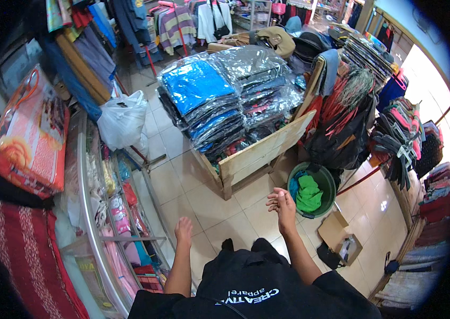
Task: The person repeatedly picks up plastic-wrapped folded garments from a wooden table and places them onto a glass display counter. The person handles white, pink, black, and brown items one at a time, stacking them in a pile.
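Observation:
Bare and slightly blurred, my left hand [183, 230] hangs over the tiled floor beside the glass display case [93, 223]. My right hand [282, 205] is raised with loosely curled fingers and nothing in it. Just right of it in the picture stands a dark green plastic bucket [330, 195] with a bright green cloth [308, 193] and a blue cloth [300, 180] inside. Ahead of both hands is a wooden bin [255, 153]. Stacked in it are plastic-wrapped folded garments, a blue pack [199, 85] on top of one pile and a grey pack [253, 60] on another.
An open cardboard box [333, 227] lies on the floor at right, next to a black item [328, 255]. A white plastic bag [123, 119] hangs at left. An orange-red patterned package [31, 139] rests near the display case. Clothes hangers [398, 151] crowd the right side.

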A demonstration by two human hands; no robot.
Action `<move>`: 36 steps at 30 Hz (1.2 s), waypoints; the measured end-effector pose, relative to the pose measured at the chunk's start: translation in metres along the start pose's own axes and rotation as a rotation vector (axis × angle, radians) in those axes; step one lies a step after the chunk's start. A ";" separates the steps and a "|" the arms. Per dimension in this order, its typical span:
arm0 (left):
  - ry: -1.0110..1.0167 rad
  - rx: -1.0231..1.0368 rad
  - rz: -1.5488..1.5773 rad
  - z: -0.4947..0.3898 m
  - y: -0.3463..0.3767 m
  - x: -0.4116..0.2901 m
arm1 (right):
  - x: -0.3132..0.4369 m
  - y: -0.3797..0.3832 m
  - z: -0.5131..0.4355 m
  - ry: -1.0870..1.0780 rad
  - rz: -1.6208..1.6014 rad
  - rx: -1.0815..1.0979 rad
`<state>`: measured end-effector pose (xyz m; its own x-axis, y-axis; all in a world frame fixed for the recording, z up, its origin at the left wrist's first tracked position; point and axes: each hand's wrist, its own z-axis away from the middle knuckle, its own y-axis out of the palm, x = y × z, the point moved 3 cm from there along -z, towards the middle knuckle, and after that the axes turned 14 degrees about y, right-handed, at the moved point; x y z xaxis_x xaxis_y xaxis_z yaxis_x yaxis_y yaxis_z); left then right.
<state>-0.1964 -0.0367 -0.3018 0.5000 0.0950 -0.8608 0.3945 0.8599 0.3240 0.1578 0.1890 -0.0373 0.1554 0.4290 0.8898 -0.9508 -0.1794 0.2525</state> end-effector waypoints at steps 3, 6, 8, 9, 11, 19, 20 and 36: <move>0.096 0.139 -0.017 -0.013 0.091 -0.064 | 0.004 -0.022 -0.024 0.008 -0.077 -0.132; 0.180 0.163 -0.058 -0.017 0.163 -0.108 | 0.008 -0.053 -0.052 0.023 -0.130 -0.241; 0.266 0.139 -0.104 -0.020 0.197 -0.127 | 0.013 -0.072 -0.079 0.033 -0.112 -0.323; 0.298 0.119 -0.077 -0.023 0.210 -0.133 | 0.017 -0.078 -0.096 0.014 -0.123 -0.327; 0.371 0.063 -0.048 -0.026 0.231 -0.138 | 0.030 -0.091 -0.136 0.003 -0.128 -0.375; 0.491 -0.198 -0.101 -0.031 0.324 -0.149 | 0.152 -0.103 -0.298 -0.229 -0.063 -0.189; 0.501 -0.206 -0.116 -0.033 0.340 -0.154 | 0.168 -0.106 -0.315 -0.222 -0.035 -0.185; 0.148 0.497 -0.785 -0.093 0.505 -0.138 | 0.208 -0.085 -0.532 0.066 0.640 0.244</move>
<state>-0.1375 0.4312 -0.0558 -0.1386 -0.3288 -0.9342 0.8779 0.3957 -0.2696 0.1279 0.7647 -0.0758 -0.4406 0.2239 0.8693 -0.7614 -0.6062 -0.2297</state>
